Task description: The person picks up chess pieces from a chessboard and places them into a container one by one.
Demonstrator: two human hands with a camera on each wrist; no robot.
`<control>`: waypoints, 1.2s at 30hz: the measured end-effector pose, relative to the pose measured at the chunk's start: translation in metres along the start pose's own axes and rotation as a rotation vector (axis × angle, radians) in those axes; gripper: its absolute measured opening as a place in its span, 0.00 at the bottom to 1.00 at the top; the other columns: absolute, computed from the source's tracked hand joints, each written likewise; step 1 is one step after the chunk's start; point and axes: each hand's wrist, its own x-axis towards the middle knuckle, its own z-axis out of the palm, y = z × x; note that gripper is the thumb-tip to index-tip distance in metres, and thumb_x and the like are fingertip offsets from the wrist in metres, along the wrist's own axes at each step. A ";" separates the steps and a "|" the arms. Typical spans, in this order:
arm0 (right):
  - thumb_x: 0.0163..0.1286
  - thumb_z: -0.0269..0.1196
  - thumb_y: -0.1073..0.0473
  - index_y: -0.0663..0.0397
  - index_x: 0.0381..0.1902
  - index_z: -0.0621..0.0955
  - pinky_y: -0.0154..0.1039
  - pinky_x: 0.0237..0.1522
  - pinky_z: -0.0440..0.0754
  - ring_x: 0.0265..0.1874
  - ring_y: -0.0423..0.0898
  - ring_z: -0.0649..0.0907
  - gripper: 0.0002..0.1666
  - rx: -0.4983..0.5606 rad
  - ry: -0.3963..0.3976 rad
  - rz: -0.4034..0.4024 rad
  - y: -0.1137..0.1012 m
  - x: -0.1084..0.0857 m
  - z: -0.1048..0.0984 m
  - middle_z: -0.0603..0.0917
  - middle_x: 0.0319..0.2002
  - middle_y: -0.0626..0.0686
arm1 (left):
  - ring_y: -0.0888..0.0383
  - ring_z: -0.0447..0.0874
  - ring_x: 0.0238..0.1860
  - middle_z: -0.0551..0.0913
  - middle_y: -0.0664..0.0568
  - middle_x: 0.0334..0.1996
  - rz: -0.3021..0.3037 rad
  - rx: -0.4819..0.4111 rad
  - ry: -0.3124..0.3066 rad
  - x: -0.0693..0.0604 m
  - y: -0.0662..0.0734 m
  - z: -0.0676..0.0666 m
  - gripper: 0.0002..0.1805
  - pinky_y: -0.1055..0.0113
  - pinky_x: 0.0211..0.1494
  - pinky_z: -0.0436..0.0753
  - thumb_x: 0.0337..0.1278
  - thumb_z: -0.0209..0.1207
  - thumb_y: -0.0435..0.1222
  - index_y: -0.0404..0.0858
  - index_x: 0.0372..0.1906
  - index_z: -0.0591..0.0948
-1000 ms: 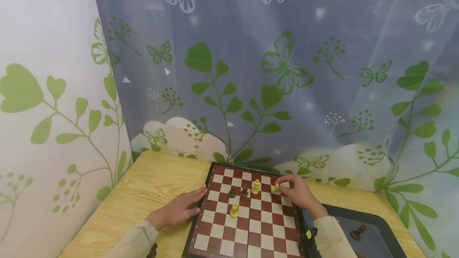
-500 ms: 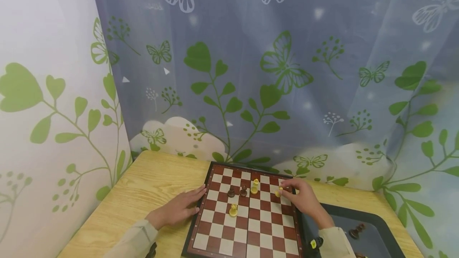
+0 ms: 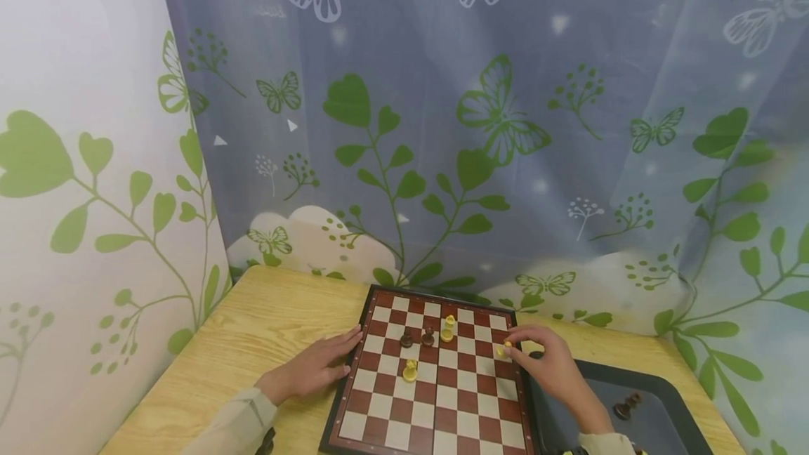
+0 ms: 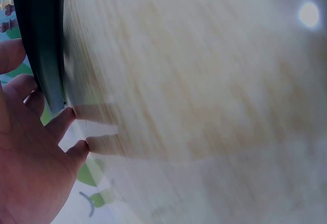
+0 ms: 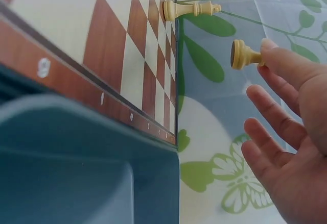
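Observation:
My right hand (image 3: 551, 365) pinches a pale yellow chess piece (image 5: 245, 55) between thumb and index finger, above the right side of the chessboard (image 3: 460, 399). Its top is hidden by the fingers, and its base is off the board in the right wrist view. My left hand (image 3: 311, 369) touches the board's left edge with its fingers extended. A yellow king (image 5: 191, 10) stands upright on the far part of the board. Nearer the front is another yellow piece (image 3: 410, 371). Two dark brown chess pieces, one left (image 3: 406, 338) and one right (image 3: 428, 336), stand beside the king.
A dark tray (image 3: 679, 399) sits against the board's right side, with a dark chess piece (image 3: 627, 406) lying in it. My right forearm covers part of the tray. The wooden table (image 3: 278, 300) ends at a patterned curtain (image 3: 430, 125) behind.
My right hand has moved rightward and slightly nearer, carrying the yellow chess piece from the far right squares towards the board's right edge. The left hand stays at the board's left edge.

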 end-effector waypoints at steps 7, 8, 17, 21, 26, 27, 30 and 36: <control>0.64 0.73 0.55 0.45 0.38 0.88 0.64 0.56 0.78 0.57 0.60 0.80 0.06 -0.024 0.019 0.036 0.000 -0.017 -0.007 0.86 0.53 0.56 | 0.31 0.58 0.76 0.55 0.37 0.80 -0.005 -0.012 0.003 0.000 -0.001 0.001 0.35 0.25 0.71 0.56 0.79 0.47 0.47 0.29 0.78 0.57; 0.64 0.74 0.55 0.46 0.38 0.89 0.64 0.57 0.77 0.57 0.60 0.80 0.06 -0.030 0.024 0.043 -0.001 -0.020 -0.008 0.86 0.53 0.56 | 0.31 0.58 0.76 0.55 0.37 0.80 -0.005 -0.013 0.003 0.000 0.000 0.001 0.35 0.25 0.71 0.55 0.79 0.47 0.47 0.29 0.78 0.57; 0.63 0.74 0.54 0.44 0.36 0.88 0.60 0.54 0.81 0.56 0.59 0.81 0.05 -0.091 0.053 0.103 -0.002 -0.044 -0.017 0.87 0.52 0.52 | 0.30 0.58 0.75 0.55 0.35 0.79 0.006 -0.010 0.005 -0.002 0.003 -0.001 0.35 0.25 0.70 0.56 0.79 0.46 0.46 0.27 0.78 0.58; 0.64 0.73 0.53 0.45 0.38 0.88 0.64 0.56 0.77 0.58 0.61 0.80 0.07 -0.080 0.039 0.140 0.000 -0.053 -0.021 0.86 0.54 0.54 | 0.30 0.58 0.75 0.55 0.35 0.79 0.007 -0.005 0.003 -0.001 0.002 -0.001 0.35 0.24 0.70 0.56 0.79 0.47 0.46 0.28 0.78 0.57; 0.64 0.73 0.52 0.45 0.40 0.88 0.63 0.58 0.76 0.58 0.60 0.79 0.08 -0.088 0.039 0.186 0.004 -0.064 -0.023 0.86 0.54 0.55 | 0.30 0.58 0.76 0.54 0.36 0.79 0.000 0.001 -0.005 -0.001 0.001 0.000 0.35 0.25 0.70 0.56 0.80 0.47 0.46 0.29 0.78 0.57; 0.64 0.73 0.52 0.45 0.40 0.88 0.63 0.57 0.77 0.58 0.60 0.79 0.08 -0.092 0.042 0.193 0.005 -0.066 -0.024 0.86 0.54 0.55 | 0.30 0.58 0.76 0.54 0.36 0.79 -0.001 -0.001 -0.006 -0.001 0.001 0.000 0.35 0.25 0.71 0.57 0.80 0.47 0.46 0.28 0.78 0.57; 0.64 0.73 0.53 0.45 0.40 0.89 0.63 0.57 0.77 0.57 0.60 0.79 0.08 -0.101 0.053 0.201 0.006 -0.071 -0.025 0.86 0.53 0.55 | 0.30 0.58 0.76 0.55 0.35 0.79 -0.001 -0.007 -0.006 -0.001 0.001 0.000 0.36 0.26 0.71 0.57 0.79 0.47 0.47 0.28 0.78 0.57; 0.64 0.73 0.57 0.46 0.42 0.89 0.63 0.55 0.78 0.55 0.62 0.81 0.09 -0.130 0.081 0.178 0.011 -0.080 -0.028 0.87 0.52 0.55 | 0.30 0.57 0.76 0.55 0.35 0.79 -0.005 -0.003 0.002 0.000 0.001 -0.001 0.35 0.26 0.72 0.56 0.79 0.47 0.46 0.28 0.78 0.57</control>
